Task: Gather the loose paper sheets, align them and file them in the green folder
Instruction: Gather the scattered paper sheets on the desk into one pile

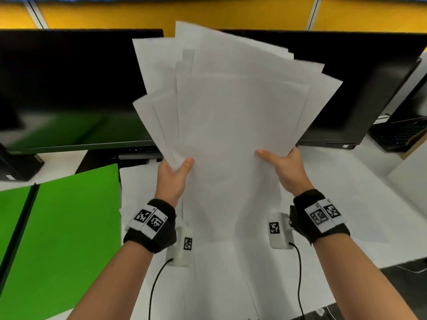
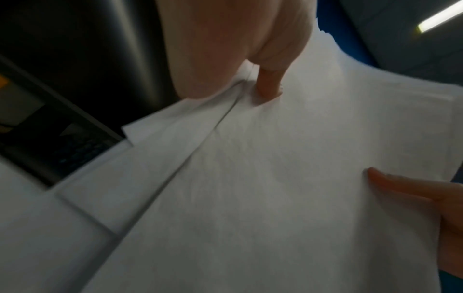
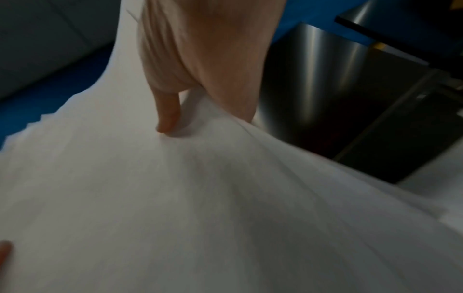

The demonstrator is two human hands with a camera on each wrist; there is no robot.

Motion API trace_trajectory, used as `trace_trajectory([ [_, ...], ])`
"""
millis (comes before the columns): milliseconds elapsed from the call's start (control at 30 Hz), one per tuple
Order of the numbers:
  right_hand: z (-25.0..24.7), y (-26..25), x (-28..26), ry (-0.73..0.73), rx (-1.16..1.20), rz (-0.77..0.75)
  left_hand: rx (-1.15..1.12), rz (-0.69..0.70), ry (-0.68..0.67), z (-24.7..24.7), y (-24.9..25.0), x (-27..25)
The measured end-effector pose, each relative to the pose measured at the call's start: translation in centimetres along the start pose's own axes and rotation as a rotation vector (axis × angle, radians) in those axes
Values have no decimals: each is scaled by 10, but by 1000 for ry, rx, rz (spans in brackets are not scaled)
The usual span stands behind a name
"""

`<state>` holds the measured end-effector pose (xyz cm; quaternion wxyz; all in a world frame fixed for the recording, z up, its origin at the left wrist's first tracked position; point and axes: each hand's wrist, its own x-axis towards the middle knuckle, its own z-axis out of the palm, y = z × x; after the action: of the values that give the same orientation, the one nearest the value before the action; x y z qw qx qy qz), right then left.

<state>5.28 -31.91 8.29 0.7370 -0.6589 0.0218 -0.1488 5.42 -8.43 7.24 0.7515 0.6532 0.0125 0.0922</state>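
Observation:
A fanned, uneven stack of white paper sheets (image 1: 231, 107) stands upright above the desk in front of the monitors. My left hand (image 1: 175, 172) pinches its lower left edge, thumb on the near face. My right hand (image 1: 282, 162) pinches the lower right edge the same way. The left wrist view shows my left thumb pressed on the sheets (image 2: 288, 188); in the right wrist view my right thumb presses on the paper (image 3: 200, 198). The green folder (image 1: 62, 239) lies open on the desk at the left, apart from both hands.
Two dark monitors (image 1: 69, 88) stand behind the paper along the back of the white desk (image 1: 346, 215). More white sheets lie flat on the desk under my wrists. A keyboard (image 1: 397, 132) sits at the far right.

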Motion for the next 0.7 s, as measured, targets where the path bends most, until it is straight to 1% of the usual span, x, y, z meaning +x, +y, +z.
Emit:
trace_trajectory([
  [67, 5, -23, 5, 69, 38, -96, -43, 85, 34, 6, 20, 7],
  [100, 6, -31, 7, 77, 58, -139, -65, 114, 54, 9, 28, 9],
  [167, 5, -39, 8, 57, 40, -208, -91, 172, 61, 12, 40, 12],
  [200, 4, -38, 7, 37, 19, -216, -93, 190, 47, 12, 42, 12],
  [267, 1, -30, 4, -19, -15, -195, -84, 181, 32, 11, 39, 10],
  [333, -3, -18, 2, -65, -22, -135, -62, 135, 14, 9, 30, 6],
  [433, -7, -3, 1, -70, -46, -79, -23, 69, -34, 10, 17, 0],
  [600, -3, -7, 7, -48, -30, -92, -17, 59, -46, 11, 16, 1],
  [700, -1, -20, 9, -71, -37, -133, -6, 78, -82, 8, 23, 5],
])
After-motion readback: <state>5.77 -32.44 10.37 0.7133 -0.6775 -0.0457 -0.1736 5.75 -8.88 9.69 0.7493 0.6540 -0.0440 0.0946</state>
